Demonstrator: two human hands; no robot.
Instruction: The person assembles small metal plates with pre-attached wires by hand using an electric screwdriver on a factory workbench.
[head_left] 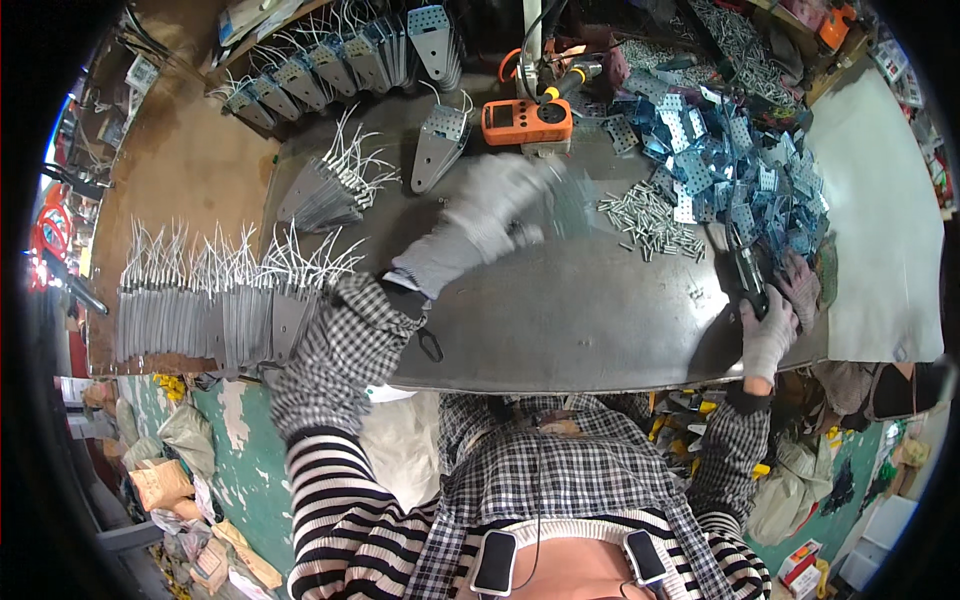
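My left hand (495, 210), in a pale grey glove, is smeared by motion over the middle of the metal-topped table. A faint bluish blur (575, 205) lies just beyond its fingers; I cannot tell what it is. Nearest to that hand is a grey metal plate (440, 150) with a perforated bracket and white wires. My right hand (768, 335), gloved with bare fingertips, is closed on the near end of a black hand tool (746, 268) at the table's right. Beyond the tool lie a pile of blue-silver perforated brackets (715, 165) and a heap of small metal pins (652, 222).
Wired plates stand in rows at the near left (200, 325) and along the back (330, 72); a fanned stack (328, 195) lies between. An orange meter (527, 122) sits at the back centre, beside a yellow-black tool (572, 82). A white sheet (885, 220) covers the right side.
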